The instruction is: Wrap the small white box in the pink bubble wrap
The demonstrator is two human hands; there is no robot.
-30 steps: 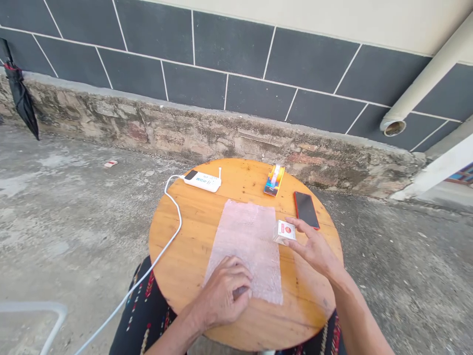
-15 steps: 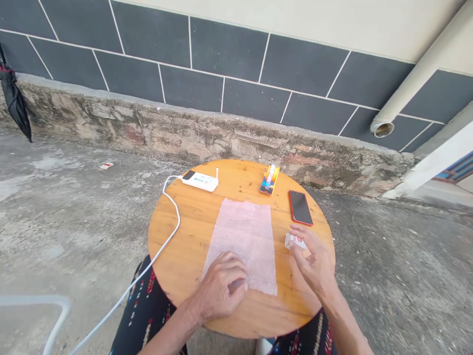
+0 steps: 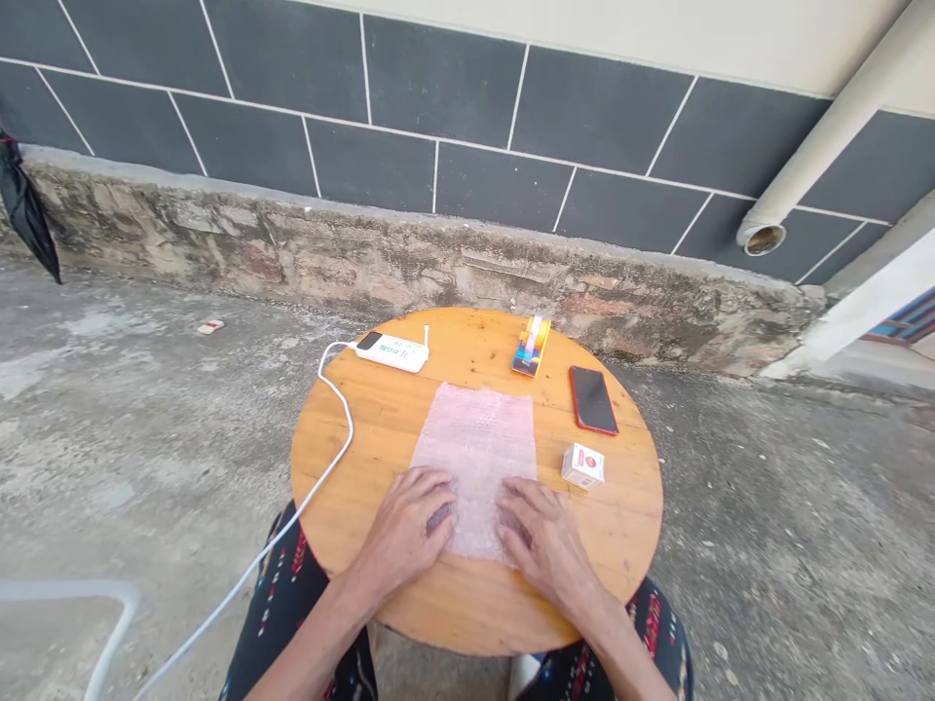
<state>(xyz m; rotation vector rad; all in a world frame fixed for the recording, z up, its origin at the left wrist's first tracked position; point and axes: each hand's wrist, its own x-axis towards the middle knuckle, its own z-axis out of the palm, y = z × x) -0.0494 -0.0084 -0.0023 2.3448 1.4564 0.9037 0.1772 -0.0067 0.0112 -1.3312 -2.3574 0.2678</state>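
Note:
A pinkish, see-through sheet of bubble wrap [image 3: 478, 438] lies flat in the middle of the round wooden table. My left hand [image 3: 411, 526] rests on its near left edge, fingers curved and thumb apart. Across from it, my right hand [image 3: 544, 537] touches the near right edge in much the same pose. Neither hand grips anything that I can see. Just beyond my right hand sits a small white box [image 3: 583, 466] with red print.
On the table [image 3: 351, 516] are a red-edged phone [image 3: 593, 400], a tape dispenser [image 3: 531, 346] and a white device [image 3: 392, 351] with a white cable [image 3: 343, 389] running off the left side. A stone-based wall [image 3: 409, 258] stands behind; an umbrella [image 3: 27, 209] leans at far left.
My right hand has left the small white box and come left onto the sheet. My left hand has shifted left and away from me, to the sheet's left edge.

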